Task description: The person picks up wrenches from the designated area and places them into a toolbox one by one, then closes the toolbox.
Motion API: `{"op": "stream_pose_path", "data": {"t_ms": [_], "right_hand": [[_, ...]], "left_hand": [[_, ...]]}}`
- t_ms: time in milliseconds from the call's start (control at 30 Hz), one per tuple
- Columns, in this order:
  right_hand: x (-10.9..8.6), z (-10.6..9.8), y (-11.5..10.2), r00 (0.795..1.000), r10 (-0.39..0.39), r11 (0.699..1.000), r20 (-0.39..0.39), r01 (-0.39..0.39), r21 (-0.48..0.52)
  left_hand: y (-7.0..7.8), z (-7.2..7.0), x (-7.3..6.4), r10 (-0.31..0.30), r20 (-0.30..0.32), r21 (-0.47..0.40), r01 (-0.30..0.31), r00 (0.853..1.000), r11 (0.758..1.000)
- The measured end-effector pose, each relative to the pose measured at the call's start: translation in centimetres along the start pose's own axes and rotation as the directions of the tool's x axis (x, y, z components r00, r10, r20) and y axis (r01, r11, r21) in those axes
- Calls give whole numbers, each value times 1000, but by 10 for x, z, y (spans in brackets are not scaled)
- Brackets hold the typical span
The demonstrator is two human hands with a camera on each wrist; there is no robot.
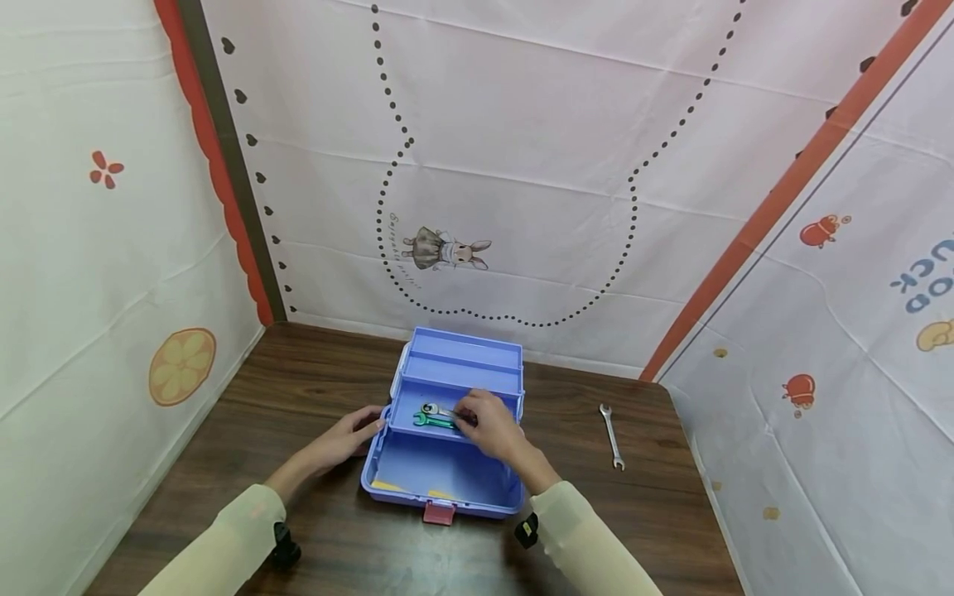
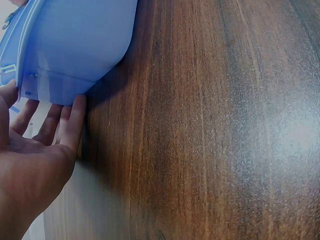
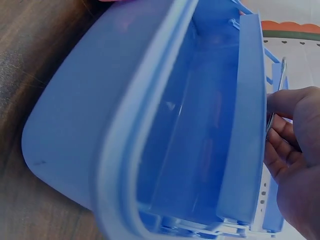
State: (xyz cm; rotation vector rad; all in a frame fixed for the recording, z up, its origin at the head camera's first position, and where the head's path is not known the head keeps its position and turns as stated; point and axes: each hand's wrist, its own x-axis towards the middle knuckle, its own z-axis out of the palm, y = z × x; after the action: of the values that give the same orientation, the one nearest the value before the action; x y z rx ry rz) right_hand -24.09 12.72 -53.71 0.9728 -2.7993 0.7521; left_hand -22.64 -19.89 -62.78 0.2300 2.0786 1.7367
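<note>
A blue toolbox (image 1: 443, 502) lies with its lid folded back and its inner tray (image 1: 402, 403) raised. My right hand (image 1: 488, 424) is over the tray, pinching a silver ratchet wrench (image 1: 441, 410) between thumb and fingers. In the right wrist view, part of that wrench (image 3: 283, 75) shows beside the thumb. A green wrench (image 1: 432, 420) lies in the tray just in front of the silver one, its right end hidden by my hand. My left hand (image 1: 350, 434) holds the toolbox's left side, the thumb at the rim and the fingers (image 2: 75, 120) against the outer wall.
A silver double-ended wrench (image 1: 612, 437) lies on the dark wooden table (image 1: 596, 530) to the right of the box. The red latch (image 1: 439, 514) hangs at the box's front. Yellow pieces (image 1: 387, 487) show inside its lower compartment. Printed cloth walls (image 1: 522, 165) border the table.
</note>
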Motion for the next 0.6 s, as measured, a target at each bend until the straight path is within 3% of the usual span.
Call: {"op": "stream_pose_path", "data": {"t_ms": [333, 600], "right_hand": [[-4, 6, 2, 999, -28, 1000, -35, 28, -1], [-7, -9, 4, 998, -39, 997, -51, 42, 60]], "left_hand": [[0, 2, -1, -20, -17, 8, 21, 1000, 1000], [2, 1, -1, -17, -15, 3, 17, 1000, 1000]]}}
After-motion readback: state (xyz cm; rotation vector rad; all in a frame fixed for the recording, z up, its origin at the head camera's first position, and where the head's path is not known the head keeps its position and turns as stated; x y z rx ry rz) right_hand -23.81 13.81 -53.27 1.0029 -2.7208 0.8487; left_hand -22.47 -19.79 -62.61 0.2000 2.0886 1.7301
